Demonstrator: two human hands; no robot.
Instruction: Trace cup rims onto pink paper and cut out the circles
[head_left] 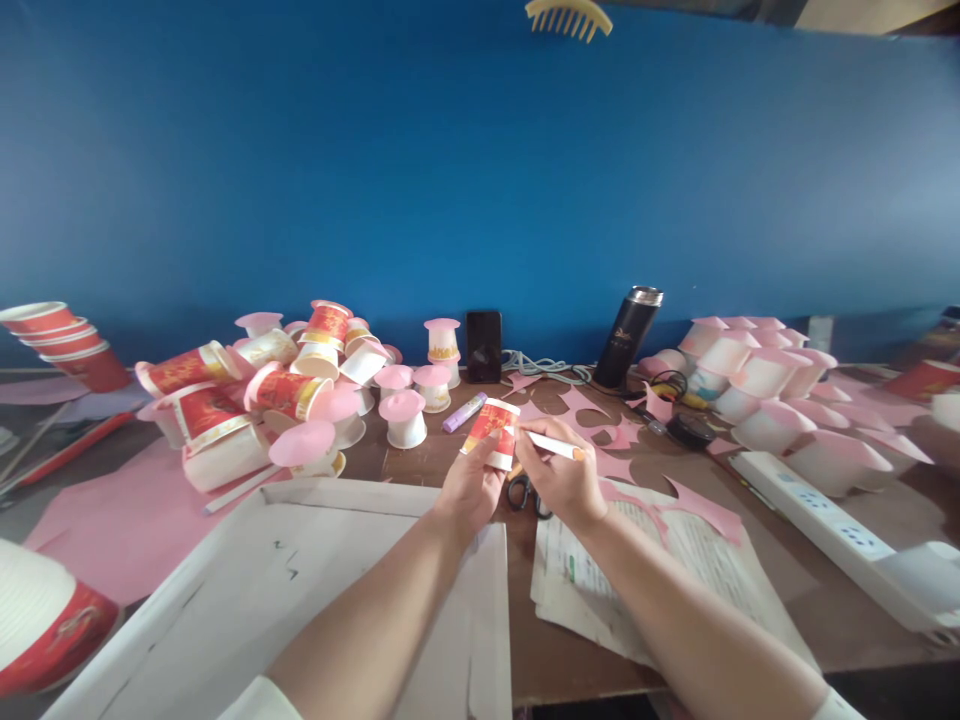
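My left hand [474, 488] is closed around a red and gold paper cup [501, 416], tilted in front of me. In my right hand [564, 478] is a white marker [553, 445] with an orange mark at its back end. The marker's front end is at the cup's right side, hidden by my fingers, so I cannot tell whether it touches. Just below my hands lie black-handled scissors [517, 492], partly covered. A purple glue stick [464, 412] rests behind the cup.
Paper cups topped with pink paper [301, 443] are heaped at left; more cups [840, 455] stand at right. A phone [484, 347] and black flask [628, 337] stand by the blue wall. A white box lid [300, 580], pink scraps [705, 510] and a power strip [817, 520] lie nearer.
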